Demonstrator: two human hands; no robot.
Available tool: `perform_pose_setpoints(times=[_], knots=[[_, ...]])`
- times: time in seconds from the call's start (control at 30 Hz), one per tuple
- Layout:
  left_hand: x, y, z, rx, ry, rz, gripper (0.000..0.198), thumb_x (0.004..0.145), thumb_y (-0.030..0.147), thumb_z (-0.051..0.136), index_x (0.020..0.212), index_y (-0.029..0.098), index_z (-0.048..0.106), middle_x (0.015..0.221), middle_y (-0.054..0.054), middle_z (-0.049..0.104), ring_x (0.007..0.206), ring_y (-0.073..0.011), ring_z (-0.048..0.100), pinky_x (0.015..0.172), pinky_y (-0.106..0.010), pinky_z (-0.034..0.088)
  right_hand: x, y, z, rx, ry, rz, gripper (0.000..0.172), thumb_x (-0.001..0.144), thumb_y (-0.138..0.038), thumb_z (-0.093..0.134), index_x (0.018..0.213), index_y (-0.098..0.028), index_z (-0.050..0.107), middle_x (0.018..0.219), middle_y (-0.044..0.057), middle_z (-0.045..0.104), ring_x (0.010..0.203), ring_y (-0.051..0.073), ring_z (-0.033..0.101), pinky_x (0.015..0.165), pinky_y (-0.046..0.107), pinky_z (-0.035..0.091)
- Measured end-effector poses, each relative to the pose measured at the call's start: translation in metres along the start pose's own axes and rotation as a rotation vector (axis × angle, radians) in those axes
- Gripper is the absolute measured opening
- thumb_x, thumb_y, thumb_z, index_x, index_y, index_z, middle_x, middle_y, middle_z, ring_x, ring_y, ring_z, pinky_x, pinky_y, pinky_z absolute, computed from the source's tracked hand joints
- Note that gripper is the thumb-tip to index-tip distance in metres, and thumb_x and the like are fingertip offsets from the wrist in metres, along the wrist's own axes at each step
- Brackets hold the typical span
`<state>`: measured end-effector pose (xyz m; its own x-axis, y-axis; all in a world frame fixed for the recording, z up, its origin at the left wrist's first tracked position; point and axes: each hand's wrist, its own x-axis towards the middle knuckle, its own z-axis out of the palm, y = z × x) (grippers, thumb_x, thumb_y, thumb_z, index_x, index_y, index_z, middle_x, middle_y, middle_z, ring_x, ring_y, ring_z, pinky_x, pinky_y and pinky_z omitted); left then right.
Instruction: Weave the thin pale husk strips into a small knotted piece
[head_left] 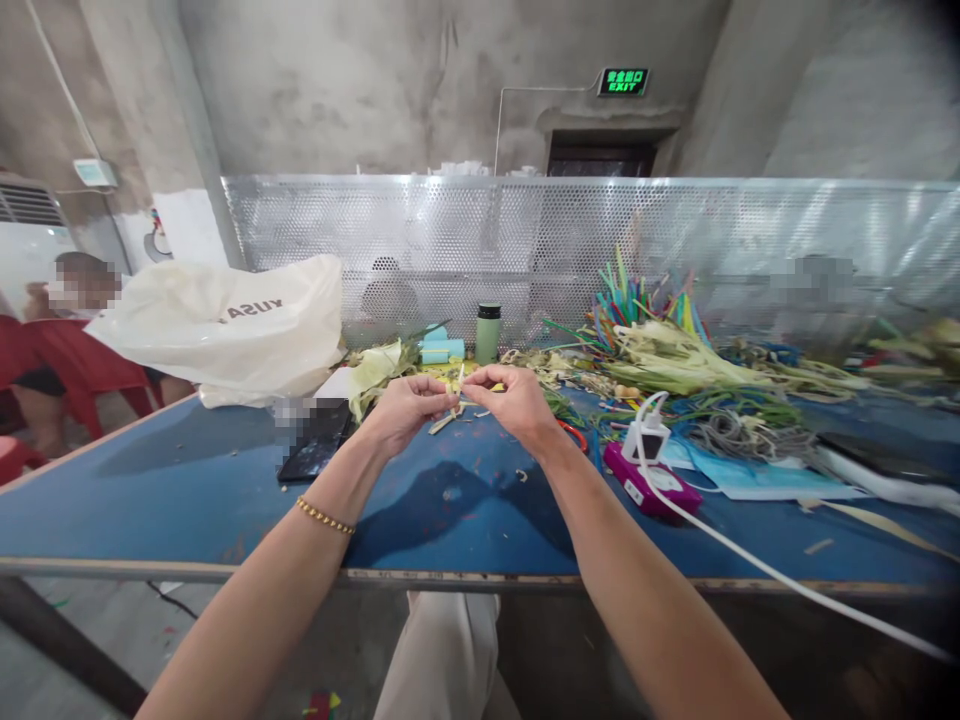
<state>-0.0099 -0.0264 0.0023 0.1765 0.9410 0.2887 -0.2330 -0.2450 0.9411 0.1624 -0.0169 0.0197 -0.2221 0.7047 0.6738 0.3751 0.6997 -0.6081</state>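
Note:
My left hand and my right hand meet above the blue table, knuckles toward me. Both are closed in a pinch on a thin pale green leaf strip that stands up between the fingertips. A short loose end of the strip hangs down under my left fingers. A gold bead bracelet sits on my left wrist.
A black phone lies left of my hands, beside a white plastic bag. A green flask stands behind. On the right are a magenta power bank with a white cable, piled leaves and coloured strips. A perforated metal screen backs the table. A person sits far left.

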Motion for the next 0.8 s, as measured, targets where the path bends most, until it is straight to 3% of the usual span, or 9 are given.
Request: perform_pose_setpoints(times=[0.23,0.57,0.8], knots=[[-0.0007,0.0003,0.0015,0.079,0.029,0.042,0.026,0.053,0.023,0.083,0.065,0.011,0.063,0.056,0.001,0.057,0.05,-0.0063,0.046,0.052,-0.023,0.032,0.0011,0.0069,0.001,-0.182,-0.031,-0.049,0.014,0.078,-0.027,0.062,0.073,-0.018,0.072,0.073,0.002,0.071,0.07,0.015,0.062,0.07,0.025,0.043],[0.0034,-0.006,-0.0032,0.16,-0.003,0.076,0.026,0.055,0.025,0.081,0.067,0.011,0.062,0.06,0.0,0.058,0.053,-0.0071,0.047,0.053,-0.023,0.034,0.0012,0.0087,0.0021,-0.285,-0.069,-0.003,0.013,0.075,-0.026,0.064,0.069,-0.016,0.071,0.063,0.001,0.068,0.06,0.012,0.057,0.06,0.023,0.037],[0.0023,-0.0058,-0.0023,0.262,0.018,0.077,0.024,0.055,0.024,0.079,0.067,0.012,0.063,0.061,-0.002,0.063,0.055,-0.0088,0.05,0.054,-0.023,0.035,-0.0005,0.0042,0.0054,-0.355,-0.023,-0.081,0.007,0.072,-0.021,0.069,0.065,-0.018,0.066,0.066,0.002,0.067,0.068,0.015,0.056,0.068,0.027,0.038]])
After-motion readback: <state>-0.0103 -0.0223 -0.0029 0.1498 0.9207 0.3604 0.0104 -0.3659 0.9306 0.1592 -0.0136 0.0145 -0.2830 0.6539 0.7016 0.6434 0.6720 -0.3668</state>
